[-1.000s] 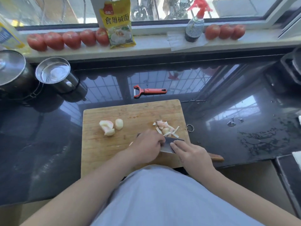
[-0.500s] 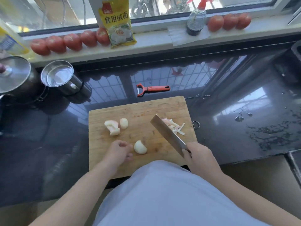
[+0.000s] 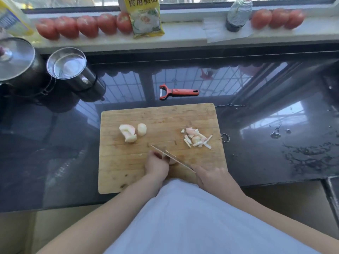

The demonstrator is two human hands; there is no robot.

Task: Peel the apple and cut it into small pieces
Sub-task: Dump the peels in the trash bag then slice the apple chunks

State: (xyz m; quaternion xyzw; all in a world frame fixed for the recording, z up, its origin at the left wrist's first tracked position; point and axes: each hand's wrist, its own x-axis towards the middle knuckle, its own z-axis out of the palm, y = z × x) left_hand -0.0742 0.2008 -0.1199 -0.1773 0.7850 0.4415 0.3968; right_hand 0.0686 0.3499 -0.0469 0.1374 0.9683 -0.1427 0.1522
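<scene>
A: What is the left hand (image 3: 156, 166) doing?

B: It is holding a peeled apple chunk (image 3: 172, 160) down near the front edge of the board (image 3: 128, 162), fingers curled over it, so its grip is closed on the chunk. The right hand (image 3: 213, 177) is wrapping its grip round the handle of the knife (image 3: 172, 158), and the blade is lying across the chunk, just beside the left fingertips.

A: How is that chunk going to behave?

B: I am judging it light, firm and wet. Peeled flesh is slippery, and a rounded side is likely to rock under the blade. Resting it on a flat cut face would help, with the fingertips tucked back from the edge.

A: Where is the rest of the apple?

B: Two bigger chunks (image 3: 128, 133) are waiting toward the board's far left corner, touching or nearly so, one showing a pinkish face. A heap of small pieces (image 3: 197, 137) is lying by the board's right edge. Those slivers are going to be fragile and sticky, better pushed with the blade than pinched.

A: And the peeler (image 3: 178, 92)?

B: It is lying on the table (image 3: 256, 143) beyond the board's far edge, well apart from both hands.

A: So peeling is finished?

B: It is looking that way, though some pink is showing on the pieces.
</scene>
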